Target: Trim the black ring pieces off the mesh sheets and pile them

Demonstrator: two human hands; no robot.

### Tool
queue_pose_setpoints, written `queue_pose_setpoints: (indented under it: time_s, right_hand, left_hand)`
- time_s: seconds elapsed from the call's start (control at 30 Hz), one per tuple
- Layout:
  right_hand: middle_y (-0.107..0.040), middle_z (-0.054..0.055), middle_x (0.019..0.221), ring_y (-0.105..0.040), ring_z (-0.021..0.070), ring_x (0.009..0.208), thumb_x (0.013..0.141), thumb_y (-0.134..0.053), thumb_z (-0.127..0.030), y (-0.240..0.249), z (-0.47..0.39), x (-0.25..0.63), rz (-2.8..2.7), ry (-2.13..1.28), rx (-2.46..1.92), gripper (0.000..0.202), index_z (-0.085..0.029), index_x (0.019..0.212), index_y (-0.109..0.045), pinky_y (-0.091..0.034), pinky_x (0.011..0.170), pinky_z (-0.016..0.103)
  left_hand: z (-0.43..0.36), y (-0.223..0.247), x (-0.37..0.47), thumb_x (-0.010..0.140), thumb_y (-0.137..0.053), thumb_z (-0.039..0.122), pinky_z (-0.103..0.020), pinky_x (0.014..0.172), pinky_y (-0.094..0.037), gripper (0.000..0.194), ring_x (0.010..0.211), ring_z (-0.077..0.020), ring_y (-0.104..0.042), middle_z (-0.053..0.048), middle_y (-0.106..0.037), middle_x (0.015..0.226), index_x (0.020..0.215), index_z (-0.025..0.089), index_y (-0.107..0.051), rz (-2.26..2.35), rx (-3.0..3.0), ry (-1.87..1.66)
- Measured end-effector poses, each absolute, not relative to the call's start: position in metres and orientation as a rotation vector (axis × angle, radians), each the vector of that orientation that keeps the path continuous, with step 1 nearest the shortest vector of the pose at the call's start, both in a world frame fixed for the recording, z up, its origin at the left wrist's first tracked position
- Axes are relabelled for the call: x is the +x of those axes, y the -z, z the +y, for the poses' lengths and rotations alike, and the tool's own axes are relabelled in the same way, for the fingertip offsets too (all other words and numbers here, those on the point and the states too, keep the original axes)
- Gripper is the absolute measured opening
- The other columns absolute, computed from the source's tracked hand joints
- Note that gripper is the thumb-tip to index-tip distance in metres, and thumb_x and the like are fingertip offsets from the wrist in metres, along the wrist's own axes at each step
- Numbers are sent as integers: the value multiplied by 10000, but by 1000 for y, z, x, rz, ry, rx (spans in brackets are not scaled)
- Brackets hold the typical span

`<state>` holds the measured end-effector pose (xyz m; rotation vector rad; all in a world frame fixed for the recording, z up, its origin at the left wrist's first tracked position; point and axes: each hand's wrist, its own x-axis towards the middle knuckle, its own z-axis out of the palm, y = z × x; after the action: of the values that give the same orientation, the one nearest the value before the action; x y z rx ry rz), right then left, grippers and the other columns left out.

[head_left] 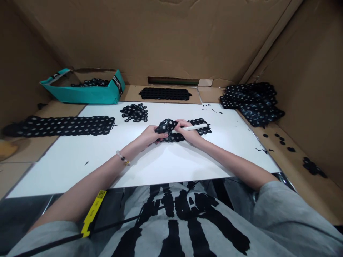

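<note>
A black sheet of joined rings with pale centres [202,129] lies on the white board, its left end lifted and bent. My left hand [154,135] grips that raised end, thumb on top. In my right hand [186,131] is a white pen-like tool [198,127], held like a pencil. Its rear end points right, and its tip meets the sheet near my left thumb. Exactly what the tip touches is too small to make out. Just behind my left hand sits a pile of loose black rings [134,112].
A teal box [83,94] holding black rings stands back left. A long perforated black strip [69,125] lies left, a stack of strips [165,94] at the back, and crumpled sheets [252,101] at right. Black scraps [282,142] dot the right cardboard. Cardboard walls [160,39] enclose the board [150,164].
</note>
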<state>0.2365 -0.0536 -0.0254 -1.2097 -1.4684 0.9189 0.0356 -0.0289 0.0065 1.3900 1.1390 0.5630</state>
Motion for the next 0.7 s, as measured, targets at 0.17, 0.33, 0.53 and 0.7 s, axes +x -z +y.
queue_pose_setpoints:
  time_s: [0.17, 0.33, 0.53, 0.7]
  right_hand:
    - [-632, 53, 1137, -538, 254, 1225, 758, -598, -301, 29, -51, 237, -1467, -905, -1219, 137, -226, 644, -587, -296, 1131, 416]
    - [-637, 60, 1104, -520, 262, 1258, 797, -588, -308, 29, -54, 235, -1595, -789, -1241, 153, -232, 665, -576, -315, 1106, 434]
    - [-616, 73, 1225, -496, 287, 1267, 829, -571, -269, 26, -60, 230, -1750, -600, -1360, 115, -232, 723, -593, -285, 1105, 502]
    - [-617, 80, 1174, -505, 281, 1253, 835, -577, -280, 27, -61, 229, -1741, -584, -1356, 138, -233, 704, -578, -323, 1082, 486]
  left_hand:
    - [-28, -5, 36, 595, -849, 261, -224, 482, -406, 281, 561, -115, -532, -18, -610, 636, 732, 130, -642, 1150, 1387, -583]
    - [-28, -3, 37, 601, -843, 243, -225, 489, -404, 268, 545, -107, -519, -3, -588, 605, 693, 133, -617, 1161, 1374, -607]
    - [-25, -4, 36, 619, -829, 244, -222, 492, -379, 251, 531, -98, -500, -2, -571, 589, 670, 134, -609, 1083, 1366, -545]
    - [-20, -5, 32, 619, -824, 251, -218, 500, -384, 240, 551, -98, -495, -3, -569, 617, 692, 140, -624, 1031, 1359, -485]
